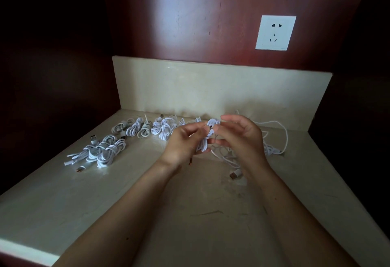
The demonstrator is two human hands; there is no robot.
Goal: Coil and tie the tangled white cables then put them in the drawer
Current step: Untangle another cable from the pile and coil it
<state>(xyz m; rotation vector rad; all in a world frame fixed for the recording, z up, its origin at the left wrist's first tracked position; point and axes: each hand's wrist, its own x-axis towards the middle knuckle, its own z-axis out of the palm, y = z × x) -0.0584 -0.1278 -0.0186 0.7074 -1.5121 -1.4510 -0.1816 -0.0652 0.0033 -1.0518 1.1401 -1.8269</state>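
**Mid-coil, both hands on one white cable**

Head view, looking down. Got both hands raised just above the counter (190, 203), meeting in the middle. Pinching the coiled cable (211, 126) with the left hand (181, 142), fingers curled round its left side. Gripping the same coil from the right with the right hand (242, 138), thumb pressed against the loops. So neither released nor clenched empty: both grasping that coil, sat right between them and partly hidden by fingers.

Behind and below the right hand: the loose cables (276, 135) sprawled on the counter, looping off to the right near the foot of the backsplash (211, 89). Can't tell whether the held coil trails into that mess. One USB plug (235, 174) lying on the counter just beside the right wrist.

Off to the left of the hands: a row of tied bundles (147, 129) along the back of the counter. Then a second clump (103, 150) of tied ones nearer the left edge, well apart from the hands.

Up top: white wall socket (275, 32) on the reddish wood panel (179, 13).
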